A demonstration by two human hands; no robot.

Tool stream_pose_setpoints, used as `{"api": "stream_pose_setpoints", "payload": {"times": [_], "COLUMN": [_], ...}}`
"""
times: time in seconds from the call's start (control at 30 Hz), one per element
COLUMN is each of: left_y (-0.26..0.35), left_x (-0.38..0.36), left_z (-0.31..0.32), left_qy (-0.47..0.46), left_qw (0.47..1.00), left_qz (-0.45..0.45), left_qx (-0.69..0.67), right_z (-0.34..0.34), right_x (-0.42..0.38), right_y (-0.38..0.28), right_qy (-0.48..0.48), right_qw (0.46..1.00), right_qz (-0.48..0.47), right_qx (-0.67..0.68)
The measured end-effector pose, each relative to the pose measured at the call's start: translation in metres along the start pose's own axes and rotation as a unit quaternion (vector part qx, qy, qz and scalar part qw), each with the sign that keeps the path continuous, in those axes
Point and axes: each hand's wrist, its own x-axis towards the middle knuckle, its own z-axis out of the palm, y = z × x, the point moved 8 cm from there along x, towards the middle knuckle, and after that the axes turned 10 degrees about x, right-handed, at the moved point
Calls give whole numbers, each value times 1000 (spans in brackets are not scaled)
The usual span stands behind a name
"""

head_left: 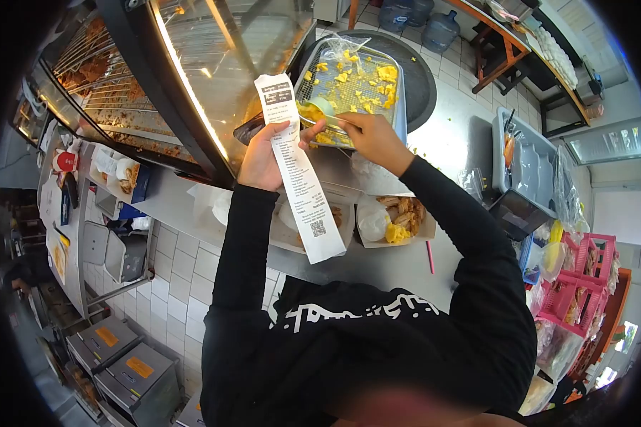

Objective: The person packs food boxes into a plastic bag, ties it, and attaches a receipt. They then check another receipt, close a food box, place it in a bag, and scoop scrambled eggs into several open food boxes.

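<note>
My left hand (262, 160) is closed on a long white printed receipt (296, 171), the thumb across its front. A dark item (249, 131) shows beside that hand; I cannot make out what it is. My right hand (369, 135) grips a pale spoon (322, 107) with yellow egg-like bits around its bowl. The spoon is over the near left part of a wire-mesh tray (399, 89) scattered with yellow pieces (387, 73). Below my hands, an open food box (406, 239) holds fried chicken pieces, a white wrapped lump and yellow bits. Another box (342, 206) is partly hidden by the receipt.
A lit glass display case (214, 92) with racks stands at the left. The tray rests near a round black surface (424, 78). A pink straw-like stick (431, 257) lies on the metal counter (452, 171). Grey bins (527, 156) and pink baskets (577, 285) are at the right.
</note>
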Motion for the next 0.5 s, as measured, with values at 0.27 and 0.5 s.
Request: {"api": "stream_pose_setpoints", "payload": {"times": [0.27, 0.5], "left_y": [6, 4], "left_x": [-1, -31], "left_z": [1, 30], "left_qy": [-10, -17], "left_qw": [998, 974], "left_qz": [16, 71], "left_qx": [64, 214], "right_z": [40, -8], "right_x": [12, -10], "right_y": [66, 48], "right_qy": [-29, 36], "right_qw": [774, 763], "right_qz": [335, 290], "right_qx": [536, 577]}}
